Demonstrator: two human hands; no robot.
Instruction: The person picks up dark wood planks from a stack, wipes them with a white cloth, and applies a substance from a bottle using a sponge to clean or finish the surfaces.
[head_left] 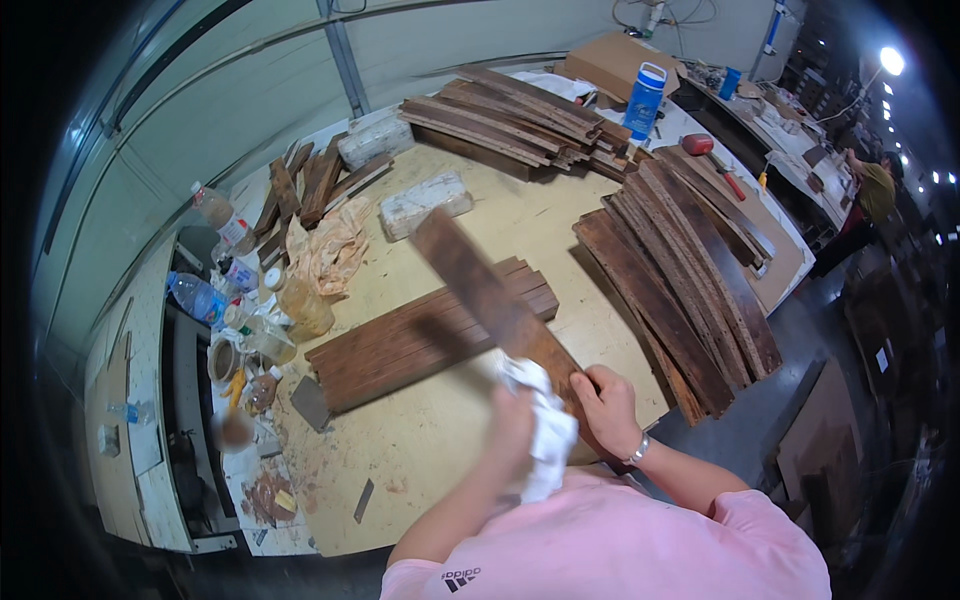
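A long dark-brown wooden plank [487,302] slants up from near my body across the work table. My right hand [610,408] grips its near end, thumb on top, a metal watch at the wrist. My left hand [512,425], blurred by motion, is closed on a white cloth [548,440] that lies against the plank's left edge. Behind and below the plank, several brown planks [400,350] lie side by side on the table. A shadow of the held plank falls on them.
Plank stacks [680,280] stand right and more planks [490,120] far back. White wrapped blocks [425,203] and a crumpled cloth [328,245] lie beyond. Bottles [303,305] crowd the left edge. A blue bottle [645,100] and red mallet [698,145] sit far right; another person [875,195] is beyond.
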